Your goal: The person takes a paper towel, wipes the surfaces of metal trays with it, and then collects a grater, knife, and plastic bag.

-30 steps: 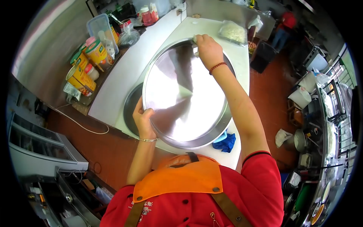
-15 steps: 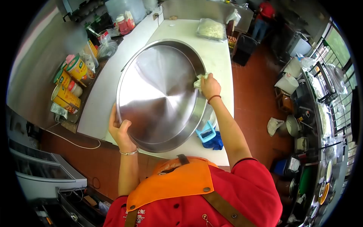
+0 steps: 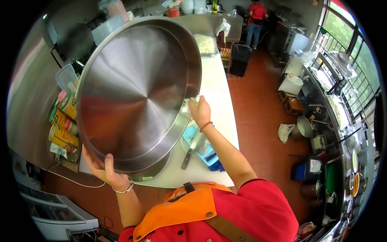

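A large round stainless steel pan (image 3: 133, 80) is tilted up over the white worktop, its inside facing me. My left hand (image 3: 107, 173) grips its lower left rim, with the thumb inside and the other fingers behind the wall. Against the right rim, my right hand (image 3: 200, 111) is closed on a pale crumpled cloth (image 3: 186, 108). Below that hand lie a cleaver (image 3: 188, 155) with a dark handle and a light blue plastic basket (image 3: 210, 156). Part of another metal vessel (image 3: 155, 171) shows under the pan; the rest is hidden.
Yellow cans (image 3: 63, 138) stand on the left shelf. At the worktop's (image 3: 219, 101) far end lies a bag of pale food (image 3: 205, 44). A black bin (image 3: 241, 59) stands on the red floor, with a person (image 3: 254, 24) beyond. Shelving with bowls (image 3: 354, 161) lines the right.
The pan has been lifted and tilted more upright, shifting left with both hands. The cleaver and the vessel beneath have come into view. The cloth stays in my right hand at the rim.
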`<state>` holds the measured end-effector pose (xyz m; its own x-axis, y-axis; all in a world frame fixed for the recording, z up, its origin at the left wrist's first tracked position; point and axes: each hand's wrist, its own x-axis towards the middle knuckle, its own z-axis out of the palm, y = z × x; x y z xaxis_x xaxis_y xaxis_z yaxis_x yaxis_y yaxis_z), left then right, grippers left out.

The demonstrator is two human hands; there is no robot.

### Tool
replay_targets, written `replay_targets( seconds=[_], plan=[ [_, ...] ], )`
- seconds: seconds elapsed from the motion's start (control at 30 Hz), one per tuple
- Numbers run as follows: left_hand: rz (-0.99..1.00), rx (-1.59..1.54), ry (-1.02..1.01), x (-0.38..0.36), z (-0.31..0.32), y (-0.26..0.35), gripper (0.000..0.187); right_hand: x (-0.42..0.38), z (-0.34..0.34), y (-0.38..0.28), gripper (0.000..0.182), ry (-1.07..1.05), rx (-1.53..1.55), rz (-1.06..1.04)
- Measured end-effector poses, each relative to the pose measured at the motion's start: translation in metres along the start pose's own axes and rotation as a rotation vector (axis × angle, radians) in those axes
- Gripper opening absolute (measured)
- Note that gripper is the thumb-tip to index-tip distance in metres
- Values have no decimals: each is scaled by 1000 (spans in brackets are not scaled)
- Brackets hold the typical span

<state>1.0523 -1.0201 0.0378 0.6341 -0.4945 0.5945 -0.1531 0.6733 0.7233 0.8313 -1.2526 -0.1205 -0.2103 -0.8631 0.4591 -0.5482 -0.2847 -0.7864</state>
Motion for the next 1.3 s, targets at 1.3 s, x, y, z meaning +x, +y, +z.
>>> replay_targets(
  seconds=[1.3],
  plan=[
    [-802, -215, 530, -77, -135, -126, 35, -153, 59, 10, 31, -543, 641, 786]
  ],
)
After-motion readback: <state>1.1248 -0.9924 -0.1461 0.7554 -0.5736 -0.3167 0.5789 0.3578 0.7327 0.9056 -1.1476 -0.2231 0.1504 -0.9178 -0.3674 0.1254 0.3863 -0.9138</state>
